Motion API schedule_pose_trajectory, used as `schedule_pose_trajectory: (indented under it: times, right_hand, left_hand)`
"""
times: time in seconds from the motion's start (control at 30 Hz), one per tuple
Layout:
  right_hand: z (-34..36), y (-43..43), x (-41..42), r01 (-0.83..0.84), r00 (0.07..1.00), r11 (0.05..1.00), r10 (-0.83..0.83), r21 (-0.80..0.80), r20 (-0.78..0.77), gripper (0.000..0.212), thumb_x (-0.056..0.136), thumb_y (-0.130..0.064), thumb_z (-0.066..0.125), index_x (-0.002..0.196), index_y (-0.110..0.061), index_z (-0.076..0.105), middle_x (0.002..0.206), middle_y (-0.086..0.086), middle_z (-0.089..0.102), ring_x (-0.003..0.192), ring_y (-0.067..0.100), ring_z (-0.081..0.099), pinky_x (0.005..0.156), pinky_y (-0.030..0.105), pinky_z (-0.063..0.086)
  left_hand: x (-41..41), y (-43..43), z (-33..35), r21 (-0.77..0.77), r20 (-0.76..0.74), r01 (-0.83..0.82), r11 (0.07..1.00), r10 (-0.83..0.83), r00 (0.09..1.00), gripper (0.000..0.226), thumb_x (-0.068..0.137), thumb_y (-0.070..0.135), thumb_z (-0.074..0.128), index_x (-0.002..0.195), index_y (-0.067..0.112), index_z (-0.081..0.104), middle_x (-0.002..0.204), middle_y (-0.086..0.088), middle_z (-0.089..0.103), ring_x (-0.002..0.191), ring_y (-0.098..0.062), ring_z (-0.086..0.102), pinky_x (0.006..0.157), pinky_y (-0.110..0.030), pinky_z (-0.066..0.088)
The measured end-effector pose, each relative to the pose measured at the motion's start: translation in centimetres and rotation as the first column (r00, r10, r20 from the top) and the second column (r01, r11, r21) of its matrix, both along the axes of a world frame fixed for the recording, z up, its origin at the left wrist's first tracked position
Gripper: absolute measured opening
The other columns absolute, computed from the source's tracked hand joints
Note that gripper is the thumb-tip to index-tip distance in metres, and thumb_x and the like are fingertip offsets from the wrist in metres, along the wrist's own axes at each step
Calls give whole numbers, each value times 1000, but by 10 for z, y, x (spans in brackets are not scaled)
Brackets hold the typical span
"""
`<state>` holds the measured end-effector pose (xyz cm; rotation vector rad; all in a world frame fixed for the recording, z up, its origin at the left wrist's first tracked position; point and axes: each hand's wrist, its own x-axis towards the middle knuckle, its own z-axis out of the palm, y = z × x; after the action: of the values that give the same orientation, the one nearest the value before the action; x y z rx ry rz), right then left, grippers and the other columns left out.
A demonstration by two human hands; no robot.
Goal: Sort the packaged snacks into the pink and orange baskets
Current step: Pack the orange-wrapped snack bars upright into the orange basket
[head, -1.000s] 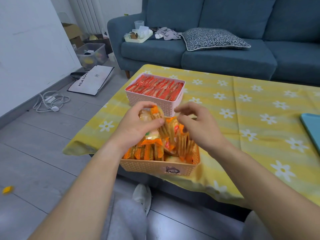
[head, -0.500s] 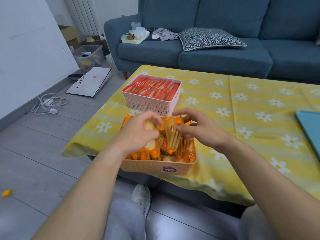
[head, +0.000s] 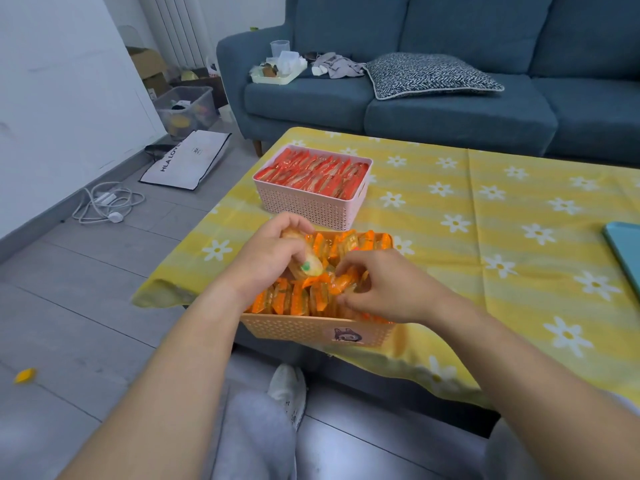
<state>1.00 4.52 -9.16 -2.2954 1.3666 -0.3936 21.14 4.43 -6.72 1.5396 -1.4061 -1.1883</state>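
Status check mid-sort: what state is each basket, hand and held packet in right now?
pink basket: on the table, full of red packets in rows.
orange basket: at the table's near edge, nearly full of orange packets.
left hand: grips a pale packet over the orange basket.
right hand: pinches an orange packet inside the orange basket.

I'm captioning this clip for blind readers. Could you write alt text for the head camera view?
Over an orange basket packed with snacks at the table's near edge, the left hand grips a pale packet and the right hand pinches an orange packet. Behind it, a pink basket holds red packets.
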Motion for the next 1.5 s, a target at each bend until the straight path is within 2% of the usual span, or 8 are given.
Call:
schedule_pose_trajectory:
  times: [0.23, 0.47, 0.6, 0.8, 0.97, 1.13, 1.33, 1.5]
  right_hand:
    - [0, -2, 15, 290, 951, 947, -301, -136, -64, 48, 83, -52, 68, 61, -15, 46, 66, 7, 57, 68, 25, 51, 56, 33, 35]
    - [-5, 4, 27, 293, 929, 889, -352, 352, 117, 28, 89, -20, 50, 70, -6, 65, 72, 17, 73, 70, 33, 73, 69, 46, 62]
    - [8, 3, 13, 151, 852, 666, -463, 731, 246, 24, 95, -2, 43, 85, 2, 65, 81, 19, 75, 69, 29, 73, 59, 31, 60]
    - [4, 1, 7, 117, 993, 891, -99, 438, -64, 24, 89, 1, 46, 73, -12, 59, 83, 11, 71, 79, 26, 68, 68, 36, 56]
    - [-3, 2, 7, 83, 958, 967, -11, 241, -287, 11, 91, -12, 52, 86, -7, 60, 80, 6, 61, 75, 25, 58, 59, 33, 47]
    - [-1, 1, 2, 161, 984, 975, -145, 156, -109, 21, 85, -18, 58, 101, -13, 69, 89, 5, 71, 85, 24, 65, 75, 38, 56]
    - [7, 4, 9, 232, 938, 970, -244, 78, 247, 31, 82, -23, 59, 113, -22, 61, 90, -10, 70, 75, 9, 61, 75, 31, 50]
    - [9, -4, 12, 223, 958, 974, -226, 35, 177, 26, 80, -47, 64, 94, -26, 70, 85, -9, 71, 81, 15, 63, 76, 36, 52]
  left_hand:
    - [-2, -2, 0, -73, 13, -79, 994, 80, 997, 36, 84, -1, 64, 104, 28, 65, 107, -3, 62, 87, -21, 67, 70, -37, 61]
    - [-7, 3, -2, -237, 88, -14, 972, 36, 995, 108, 71, 15, 92, 149, 50, 27, 121, 15, 52, 101, -6, 64, 80, -20, 52]
    - [-9, 0, -8, -246, 179, 55, 968, -10, 984, 87, 62, 28, 97, 136, 39, 53, 119, 7, 64, 106, -15, 66, 88, -29, 55]
    - [-24, 3, -16, -230, 290, 189, 955, -118, 950, 53, 67, 30, 94, 107, 32, 59, 86, 12, 65, 67, 3, 57, 63, -16, 42]
    - [-28, -4, -25, -204, 423, 250, 946, -145, 895, 58, 71, 33, 91, 115, 36, 53, 100, 8, 63, 87, -12, 60, 71, -27, 46]
    - [-22, -10, -29, -159, 454, 259, 953, -162, 876, 69, 69, 30, 92, 124, 35, 51, 120, 6, 61, 107, -11, 55, 86, -29, 46]
    - [-35, -8, -32, -197, 485, 240, 951, -118, 867, 67, 61, 54, 79, 119, 32, 52, 103, 6, 66, 87, -15, 60, 67, -29, 44]
    - [-41, -6, -32, -201, 557, 269, 942, -116, 823, 66, 63, 45, 80, 121, 30, 52, 107, 6, 67, 97, -21, 64, 77, -42, 54]
